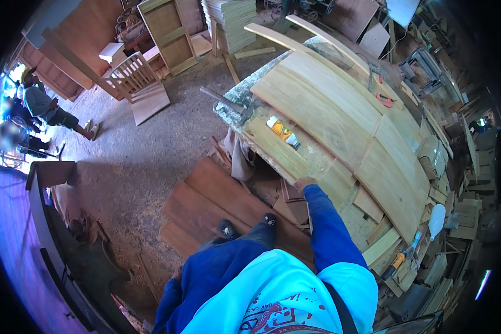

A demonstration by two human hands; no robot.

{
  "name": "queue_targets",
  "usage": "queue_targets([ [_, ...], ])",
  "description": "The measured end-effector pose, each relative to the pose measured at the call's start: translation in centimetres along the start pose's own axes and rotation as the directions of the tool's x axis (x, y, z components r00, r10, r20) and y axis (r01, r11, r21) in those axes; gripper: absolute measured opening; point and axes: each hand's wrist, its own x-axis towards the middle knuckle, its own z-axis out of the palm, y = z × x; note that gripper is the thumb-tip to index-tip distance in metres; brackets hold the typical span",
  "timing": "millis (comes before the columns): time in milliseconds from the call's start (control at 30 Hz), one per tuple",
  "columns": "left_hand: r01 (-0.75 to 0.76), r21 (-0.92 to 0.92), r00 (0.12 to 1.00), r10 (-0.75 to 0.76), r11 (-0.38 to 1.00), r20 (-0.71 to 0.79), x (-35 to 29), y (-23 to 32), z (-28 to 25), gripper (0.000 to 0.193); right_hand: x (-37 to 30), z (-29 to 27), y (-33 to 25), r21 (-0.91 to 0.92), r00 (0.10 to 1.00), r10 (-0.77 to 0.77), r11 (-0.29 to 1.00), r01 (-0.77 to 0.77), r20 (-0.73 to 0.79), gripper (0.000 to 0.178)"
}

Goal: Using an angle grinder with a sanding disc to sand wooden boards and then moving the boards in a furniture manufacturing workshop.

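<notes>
My right hand [304, 182] reaches out to the near edge of the workbench. It touches or lies right beside the end of a short pale board [277, 149]; its fingers are too small to make out. Low beside my body hangs my left hand [177, 273], mostly hidden by the blue sleeve, away from the bench. A white and yellow bottle [283, 132] lies on its side by the short board. Wide pale wooden panels [339, 122] cover much of the bench. A hammer-like tool with a long handle [226, 102] rests at the bench's far left corner.
Reddish-brown boards [206, 195] lie on the floor under my feet. A red clamp [383, 100], a white bottle [436, 221] and a yellow-black power tool [398, 261] are on the right. A dark wooden frame [55, 239] stands left. Another person [44, 106] is at the far left.
</notes>
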Motion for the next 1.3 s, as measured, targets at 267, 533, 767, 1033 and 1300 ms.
queue_targets([
  [267, -0.008, 0.458, 0.995, 0.054, 0.889, -0.086, 0.5, 4.9, 1.6, 0.042, -0.6, -0.2, 0.2, 0.041, 1.0, 0.003, 0.999, -0.001, -0.03, 0.022],
  [533, -0.091, 0.41, 0.937, 0.217, 0.908, -0.273, -1.9, 12.0, 1.3, 0.023, -1.3, -1.6, -1.3, 0.069, 0.999, 0.038, 0.997, -0.038, 0.006, 0.02],
  [767, -0.406, 0.284, 0.836, 0.478, 0.869, -0.269, -0.3, 21.5, 3.3, 0.031, -5.1, -1.2, -1.5, 0.144, 0.963, 0.035, 0.99, 0.004, -0.267, 0.018],
  [1033, -0.899, 0.092, 0.43, 0.903, 0.429, -0.007, -15.5, 50.6, 18.4, 0.032, -16.7, -3.5, -9.3, 0.619, 0.995, -0.052, -0.78, -0.097, 0.09, 0.038],
  [1300, -0.868, 0.32, -0.099, 0.764, -0.38, 0.638, -15.4, 57.0, 32.7, 0.05, -26.0, -9.5, -2.5, -0.14, 0.935, -0.109, -0.976, -0.164, -0.336, 0.061],
])
